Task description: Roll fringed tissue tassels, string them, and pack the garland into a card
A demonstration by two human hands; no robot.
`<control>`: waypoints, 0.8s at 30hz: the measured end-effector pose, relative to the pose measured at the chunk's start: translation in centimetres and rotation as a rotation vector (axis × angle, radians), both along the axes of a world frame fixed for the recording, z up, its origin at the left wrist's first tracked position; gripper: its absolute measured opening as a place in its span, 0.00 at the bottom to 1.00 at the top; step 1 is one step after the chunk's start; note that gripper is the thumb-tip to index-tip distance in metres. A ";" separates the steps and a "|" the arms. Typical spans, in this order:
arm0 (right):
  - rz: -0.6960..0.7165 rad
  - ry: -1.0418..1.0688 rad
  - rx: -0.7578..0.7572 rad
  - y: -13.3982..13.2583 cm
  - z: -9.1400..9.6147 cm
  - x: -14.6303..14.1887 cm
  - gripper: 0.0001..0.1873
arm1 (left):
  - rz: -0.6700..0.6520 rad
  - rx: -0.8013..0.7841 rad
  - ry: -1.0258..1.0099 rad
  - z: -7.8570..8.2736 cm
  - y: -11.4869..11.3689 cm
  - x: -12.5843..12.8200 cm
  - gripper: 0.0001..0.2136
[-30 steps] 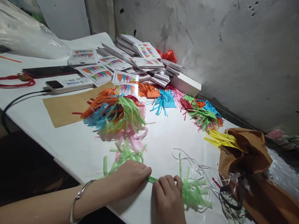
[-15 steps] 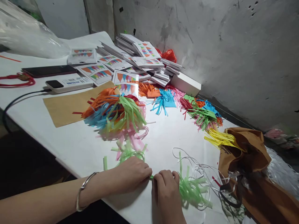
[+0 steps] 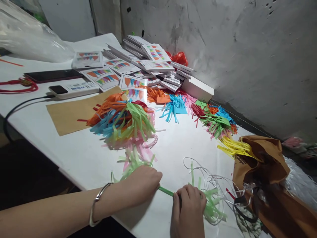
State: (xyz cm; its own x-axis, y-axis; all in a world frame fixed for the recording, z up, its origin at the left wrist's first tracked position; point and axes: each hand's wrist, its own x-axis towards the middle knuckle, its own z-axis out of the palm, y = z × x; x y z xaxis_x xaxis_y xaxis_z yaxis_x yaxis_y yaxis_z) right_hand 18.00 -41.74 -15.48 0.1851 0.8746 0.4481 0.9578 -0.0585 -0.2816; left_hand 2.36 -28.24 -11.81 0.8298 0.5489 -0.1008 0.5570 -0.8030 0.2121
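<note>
A green tissue-paper tassel with fringe at both ends lies across my two hands, low over the table. Its middle is rolled into a thin green band [image 3: 165, 190] that runs taut between them. My left hand [image 3: 143, 183], a silver bangle on its wrist, is closed around the band's left end. My right hand [image 3: 189, 203] is closed on the right end, its fingertips partly hidden. Loose green fringe [image 3: 136, 162] spreads behind my left hand, and more green fringe [image 3: 213, 205] fans out right of my right hand, beside white string [image 3: 208, 175].
A heap of multicoloured tassels [image 3: 119, 115] lies on brown paper [image 3: 59, 119]. Further tassels [image 3: 174, 107] curve along the wall side to a brown bag [image 3: 260, 148]. Printed packets [image 3: 133, 67] are piled behind. A phone [image 3: 53, 75] and a white cabled device [image 3: 74, 89] sit at left.
My right hand has moved right, away from my left. The gap between them has widened, showing more of the rolled green band. My left hand has shifted only slightly.
</note>
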 end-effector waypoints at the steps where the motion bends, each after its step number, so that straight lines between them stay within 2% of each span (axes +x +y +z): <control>1: -0.010 0.005 -0.002 0.1 0.0 -0.2 0.09 | -0.026 0.014 -0.005 0.0 0.1 0.0 0.08; 4: -0.010 0.018 0.017 0.2 0.0 -0.4 0.09 | -0.194 0.082 -0.030 0.0 0.1 -0.2 0.10; 6: 0.043 0.024 0.053 0.3 -0.1 -0.5 0.11 | -0.292 0.150 -0.061 -0.1 -0.3 -0.5 0.11; 9: 0.141 0.037 0.111 0.4 0.1 -0.8 0.14 | -0.337 0.241 -0.111 -0.7 -0.9 -0.5 0.10; 13: 0.207 -0.030 0.063 0.9 0.4 -1.1 0.11 | -0.308 0.248 -0.139 -1.5 -1.0 0.3 0.09; 16: 0.222 -0.138 0.074 1.4 0.2 -1.0 0.13 | -0.183 0.097 -0.144 -0.9 -0.5 0.6 0.06; 19: 0.229 -0.183 0.156 1.3 0.7 -0.8 0.17 | -0.079 -0.128 -0.180 1.1 -0.1 -0.1 0.08; 21: 0.297 -0.247 0.208 0.7 1.7 -0.4 0.16 | -0.051 -0.335 -0.270 2.7 0.0 -0.8 0.10; 24: 0.399 -0.400 0.274 -0.7 4.0 0.1 0.12 | -0.027 -0.742 -0.365 4.4 -0.2 -1.5 0.10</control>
State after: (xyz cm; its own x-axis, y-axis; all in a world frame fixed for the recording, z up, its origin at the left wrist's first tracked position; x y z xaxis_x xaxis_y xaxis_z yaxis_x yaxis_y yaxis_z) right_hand 18.09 -42.42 -11.50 -0.3603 0.6851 0.6331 0.9253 0.3486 0.1493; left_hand 0.82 -28.47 -7.39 0.8926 0.4251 -0.1503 0.3326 -0.3954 0.8562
